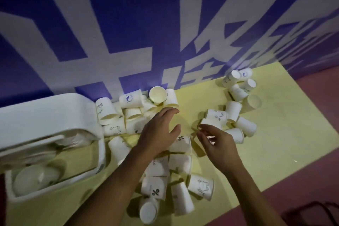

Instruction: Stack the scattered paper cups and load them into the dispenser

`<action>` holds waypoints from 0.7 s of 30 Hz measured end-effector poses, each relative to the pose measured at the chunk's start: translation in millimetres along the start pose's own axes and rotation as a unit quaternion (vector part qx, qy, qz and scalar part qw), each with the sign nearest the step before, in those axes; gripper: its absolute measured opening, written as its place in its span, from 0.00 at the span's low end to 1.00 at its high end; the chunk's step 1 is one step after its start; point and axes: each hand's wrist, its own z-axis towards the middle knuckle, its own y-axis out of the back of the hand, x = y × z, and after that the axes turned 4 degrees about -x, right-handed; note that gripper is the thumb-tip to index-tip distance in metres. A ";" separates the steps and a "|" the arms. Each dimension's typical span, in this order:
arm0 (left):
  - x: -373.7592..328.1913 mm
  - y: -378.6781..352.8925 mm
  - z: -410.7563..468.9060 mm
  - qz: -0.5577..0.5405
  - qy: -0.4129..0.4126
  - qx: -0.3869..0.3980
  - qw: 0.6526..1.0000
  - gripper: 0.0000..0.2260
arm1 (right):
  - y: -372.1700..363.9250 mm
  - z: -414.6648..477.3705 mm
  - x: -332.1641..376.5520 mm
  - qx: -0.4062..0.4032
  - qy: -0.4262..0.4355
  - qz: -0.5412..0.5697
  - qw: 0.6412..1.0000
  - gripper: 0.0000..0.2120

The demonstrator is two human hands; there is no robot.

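Several white paper cups lie scattered on a yellow mat [275,134]: a pile by the wall [132,108], a group at the right [240,108] and a group near me [170,185]. The white dispenser [45,115] lies at the left with cups showing inside its open front [34,178]. My left hand [157,132] hovers with relaxed, spread fingers over the middle, just above a cup printed with a percent sign [181,143]. My right hand [216,139] is beside it, fingers loosely bent toward a lying cup [211,122]; neither hand holds anything.
A blue wall with large white characters [165,24] rises right behind the mat. Reddish floor [311,180] borders the mat at the right, with a dark object [311,213] at the bottom right corner.
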 end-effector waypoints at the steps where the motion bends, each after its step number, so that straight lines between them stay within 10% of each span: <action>1: -5.2 -13.9 13.1 0.010 0.008 0.005 1.000 0.21 | 10.6 11.5 -12.0 0.005 -0.003 0.000 1.000 0.12; 9: -0.8 -92.7 89.3 0.106 0.227 -0.039 0.967 0.32 | 69.6 86.6 -84.6 0.027 -0.031 -0.004 0.999 0.11; 21: -2.9 -151.1 135.6 0.199 0.267 -0.077 0.940 0.26 | 111.9 177.6 -164.4 -0.105 -0.086 -0.063 0.989 0.22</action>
